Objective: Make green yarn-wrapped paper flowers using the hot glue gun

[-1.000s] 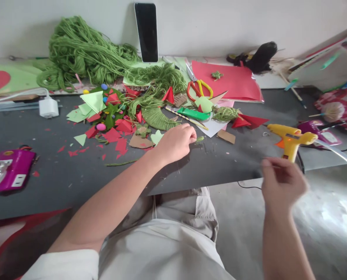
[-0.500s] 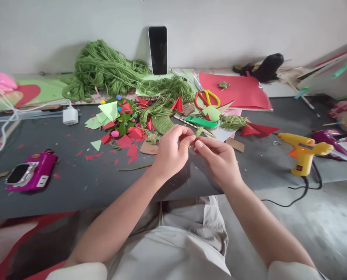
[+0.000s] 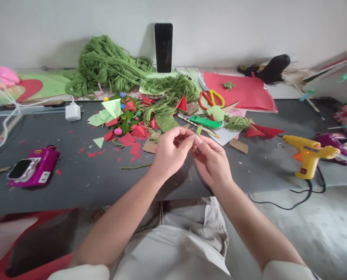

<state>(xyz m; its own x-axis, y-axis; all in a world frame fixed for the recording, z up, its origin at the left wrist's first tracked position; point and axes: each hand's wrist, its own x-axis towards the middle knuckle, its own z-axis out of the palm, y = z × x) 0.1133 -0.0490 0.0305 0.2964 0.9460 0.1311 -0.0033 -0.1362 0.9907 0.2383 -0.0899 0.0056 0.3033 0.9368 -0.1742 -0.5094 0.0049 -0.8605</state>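
My left hand (image 3: 170, 153) and my right hand (image 3: 211, 161) meet over the grey mat (image 3: 82, 175), fingertips pinched together on a small green yarn piece (image 3: 198, 130) that sticks up between them. Just beyond the hands lies a litter of red and green paper scraps (image 3: 123, 128) and a flat coil of green yarn (image 3: 166, 122). A yellow glue gun (image 3: 307, 153) stands on the mat to the right, well clear of my right hand.
A big heap of green yarn (image 3: 109, 70) and a phone (image 3: 163, 46) lean at the wall. Scissors (image 3: 210, 97), a green comb (image 3: 205, 122) and red paper (image 3: 243, 91) lie behind. A purple device (image 3: 33, 171) sits left, a white charger (image 3: 73, 112) further back.
A second ago my right hand hovered low by the glue gun; it has come left to join the left hand on the yarn piece. The view has shifted slightly.
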